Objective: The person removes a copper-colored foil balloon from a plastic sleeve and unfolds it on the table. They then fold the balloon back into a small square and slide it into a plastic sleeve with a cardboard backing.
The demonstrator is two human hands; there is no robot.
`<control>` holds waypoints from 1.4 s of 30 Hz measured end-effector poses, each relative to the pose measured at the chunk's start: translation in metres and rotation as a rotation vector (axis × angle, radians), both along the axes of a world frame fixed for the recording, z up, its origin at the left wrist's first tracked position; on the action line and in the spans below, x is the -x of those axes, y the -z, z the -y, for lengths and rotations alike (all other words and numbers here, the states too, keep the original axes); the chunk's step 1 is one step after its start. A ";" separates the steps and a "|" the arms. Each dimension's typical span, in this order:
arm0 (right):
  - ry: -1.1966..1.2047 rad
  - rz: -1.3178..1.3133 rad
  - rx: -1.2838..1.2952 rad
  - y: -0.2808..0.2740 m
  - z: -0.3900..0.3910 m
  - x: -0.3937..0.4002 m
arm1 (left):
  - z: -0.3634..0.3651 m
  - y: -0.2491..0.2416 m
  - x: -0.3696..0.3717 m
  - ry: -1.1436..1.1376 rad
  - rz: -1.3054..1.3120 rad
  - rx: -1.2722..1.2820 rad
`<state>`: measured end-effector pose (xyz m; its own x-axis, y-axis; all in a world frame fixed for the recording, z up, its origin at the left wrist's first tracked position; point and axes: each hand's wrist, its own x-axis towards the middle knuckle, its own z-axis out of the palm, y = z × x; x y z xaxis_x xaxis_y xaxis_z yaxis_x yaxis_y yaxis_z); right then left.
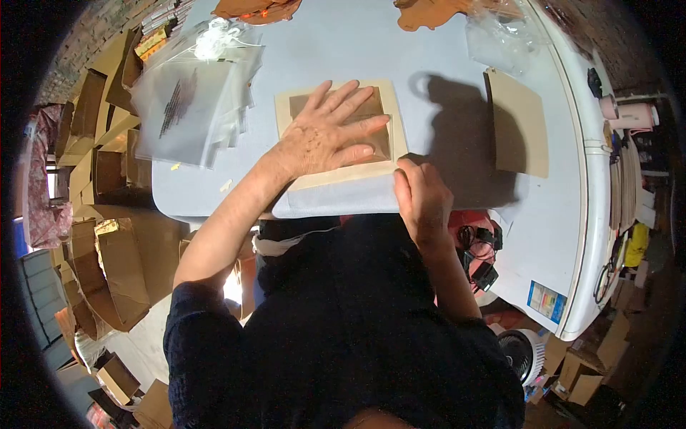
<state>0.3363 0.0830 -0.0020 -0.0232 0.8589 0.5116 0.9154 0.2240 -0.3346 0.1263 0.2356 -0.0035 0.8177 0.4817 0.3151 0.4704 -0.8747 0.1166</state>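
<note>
A beige sheet (pixel 391 107) with a darker brown, slightly shiny rectangle in its middle lies flat on the table, close to the front edge. My left hand (pixel 325 139) rests flat across it, fingers spread, covering much of the brown rectangle. At the sheet's lower right corner, my right hand (pixel 423 194) is closed, thumb and curled fingers pressed together on the corner. Whatever lies inside those fingers is mostly hidden.
Clear plastic bags (pixel 193 107) are piled on the table's left side. A tan board (pixel 518 125) lies to the right, near a crumpled clear bag (pixel 500 36). Brown leather-like pieces (pixel 257 10) lie at the far edge. Cardboard boxes (pixel 118 268) crowd the left floor; a fan (pixel 520 354) stands lower right.
</note>
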 end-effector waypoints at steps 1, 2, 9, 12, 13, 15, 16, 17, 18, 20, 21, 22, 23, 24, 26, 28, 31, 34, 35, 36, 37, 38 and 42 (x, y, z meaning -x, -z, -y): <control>-0.017 0.018 0.041 -0.004 0.006 -0.003 | 0.000 0.001 0.000 -0.008 -0.024 0.014; -0.045 0.033 0.035 -0.006 0.012 -0.008 | 0.000 0.001 0.000 -0.015 -0.047 0.027; -0.120 0.113 0.161 -0.015 0.046 -0.024 | 0.001 0.001 -0.001 -0.023 -0.039 0.025; -0.144 0.055 0.173 -0.012 0.047 -0.030 | 0.000 0.000 0.000 -0.025 -0.031 0.023; -0.148 0.032 0.171 -0.013 0.046 -0.031 | 0.001 0.000 0.000 -0.024 -0.025 0.028; -0.128 0.067 0.201 -0.020 0.039 -0.030 | 0.002 -0.001 0.000 -0.019 -0.027 0.043; -0.119 0.084 0.215 -0.023 0.036 -0.029 | 0.003 -0.002 0.000 -0.018 -0.034 0.049; -0.132 0.087 0.216 -0.022 0.037 -0.030 | 0.002 -0.003 0.000 -0.017 -0.040 0.052; -0.146 0.091 0.217 -0.021 0.038 -0.032 | 0.001 -0.003 0.000 -0.017 -0.042 0.044; -0.183 0.066 0.214 -0.017 0.039 -0.038 | 0.001 -0.001 0.000 -0.015 -0.048 0.028; -0.205 0.038 0.210 -0.015 0.039 -0.042 | 0.001 -0.002 0.000 -0.019 -0.047 0.030; -0.227 0.009 0.208 -0.015 0.039 -0.044 | 0.002 -0.003 0.000 -0.022 -0.047 0.033; -0.217 -0.021 0.205 -0.014 0.038 -0.044 | 0.002 -0.003 -0.001 -0.024 -0.047 0.037; -0.206 -0.052 0.202 -0.017 0.035 -0.042 | 0.003 -0.002 -0.001 -0.021 -0.046 0.039; -0.190 -0.044 0.209 -0.016 0.036 -0.041 | 0.001 -0.001 0.000 -0.019 -0.047 0.041; -0.179 0.032 0.223 -0.014 0.039 -0.040 | 0.000 0.000 0.000 -0.017 -0.053 0.025; -0.216 -0.010 0.210 -0.014 0.039 -0.044 | 0.000 0.000 0.000 -0.011 -0.050 0.022; -0.195 -0.090 0.211 -0.021 0.031 -0.039 | 0.000 0.000 0.000 -0.009 -0.052 0.026; -0.198 -0.064 0.214 -0.019 0.033 -0.039 | 0.000 -0.001 0.000 -0.008 -0.055 0.026; -0.201 -0.036 0.213 -0.017 0.035 -0.040 | 0.000 -0.001 0.000 -0.006 -0.053 0.025; -0.206 -0.006 0.211 -0.016 0.035 -0.041 | 0.000 -0.001 0.001 -0.004 -0.051 0.024; -0.217 -0.012 0.209 -0.018 0.035 -0.042 | 0.000 -0.001 0.001 0.000 -0.048 0.024; -0.194 -0.097 0.205 -0.026 0.027 -0.038 | 0.000 0.000 0.000 0.005 -0.040 0.012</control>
